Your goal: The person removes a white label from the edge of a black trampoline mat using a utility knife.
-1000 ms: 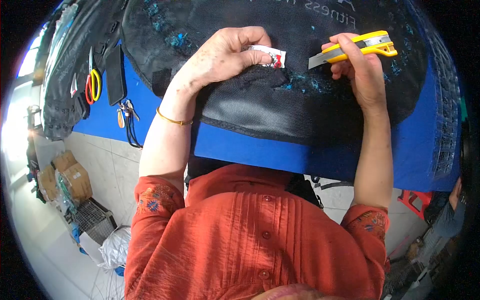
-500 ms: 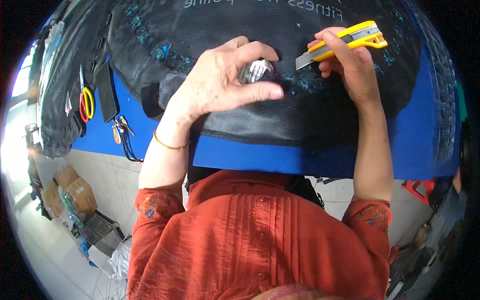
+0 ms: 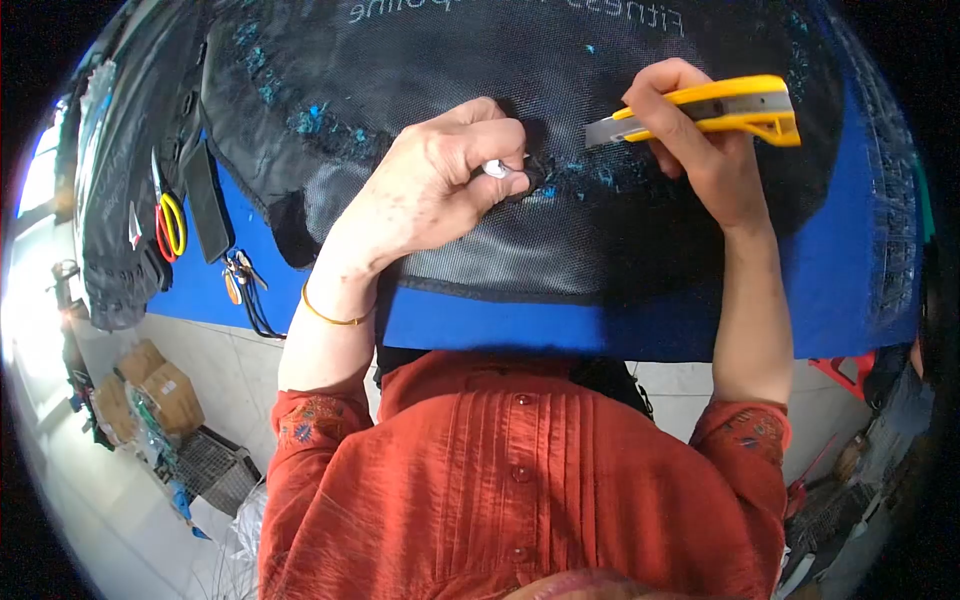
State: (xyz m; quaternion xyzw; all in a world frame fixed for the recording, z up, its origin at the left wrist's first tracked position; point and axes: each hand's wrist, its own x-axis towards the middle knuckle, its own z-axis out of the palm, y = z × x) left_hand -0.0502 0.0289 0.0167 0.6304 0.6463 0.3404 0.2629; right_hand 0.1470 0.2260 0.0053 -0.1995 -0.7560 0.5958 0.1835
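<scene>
Head view: The table (image 3: pixel 480 328) stands in front of you, blue-topped. The mesh (image 3: pixel 450 60), black, lies on it, its near rim just inside the table's near edge. The lettering (image 3: pixel 630 18) on the mesh is mirrored and sits toward the far edge.

Your left hand (image 3: pixel 440 185) is over the mesh, toward the near edge. Thumb and forefinger are pressed together, pinching the white piece (image 3: pixel 495 169); only a small part of that piece shows. A bracelet (image 3: pixel 335 317) circles your left wrist.

Your right hand (image 3: pixel 695 145) is closed around the cutter (image 3: pixel 757 105), above the right part of the mesh. The blade is exposed, its tip directed left, apart from your left hand.

Blue threads (image 3: pixel 312 120) are scattered on the mesh left of your left hand, and others lie between both hands.

On the table's left part, find the scissors (image 3: pixel 171 228), points toward the far edge. A black slab (image 3: pixel 207 205) lies just beside them; keys (image 3: pixel 240 277) lie near the near edge.
</scene>
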